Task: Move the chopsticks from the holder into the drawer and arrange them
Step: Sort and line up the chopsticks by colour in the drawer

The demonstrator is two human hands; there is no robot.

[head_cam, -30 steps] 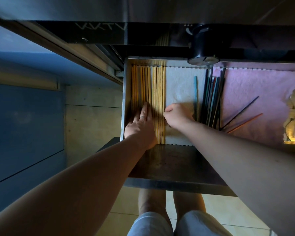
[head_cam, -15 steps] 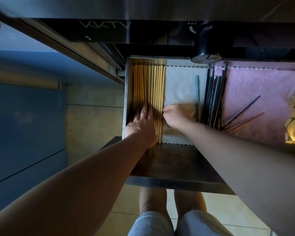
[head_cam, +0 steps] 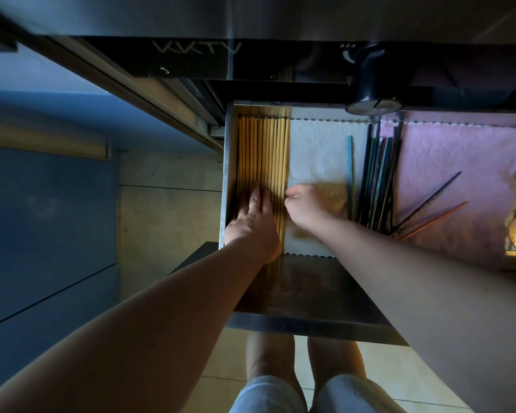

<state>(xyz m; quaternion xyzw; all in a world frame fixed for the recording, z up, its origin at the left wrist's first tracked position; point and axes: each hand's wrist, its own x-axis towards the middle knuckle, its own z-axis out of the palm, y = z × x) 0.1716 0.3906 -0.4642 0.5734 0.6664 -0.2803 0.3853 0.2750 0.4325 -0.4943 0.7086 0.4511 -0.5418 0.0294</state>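
Head view looks down into the open drawer (head_cam: 310, 296). Wooden chopsticks (head_cam: 264, 153) lie side by side along its left wall. The left hand (head_cam: 252, 222) rests flat and open on them, gripping nothing. The right hand (head_cam: 307, 204), fingers curled, touches the row's right edge; whether it pinches a stick I cannot tell. Dark chopsticks (head_cam: 379, 177) lie further right.

Dim room from where I watch. Pale tiled floor (head_cam: 167, 222) below, blue cabinet front (head_cam: 42, 222) at left, dark counter edge (head_cam: 191, 55) overhead. Warm light at far right.
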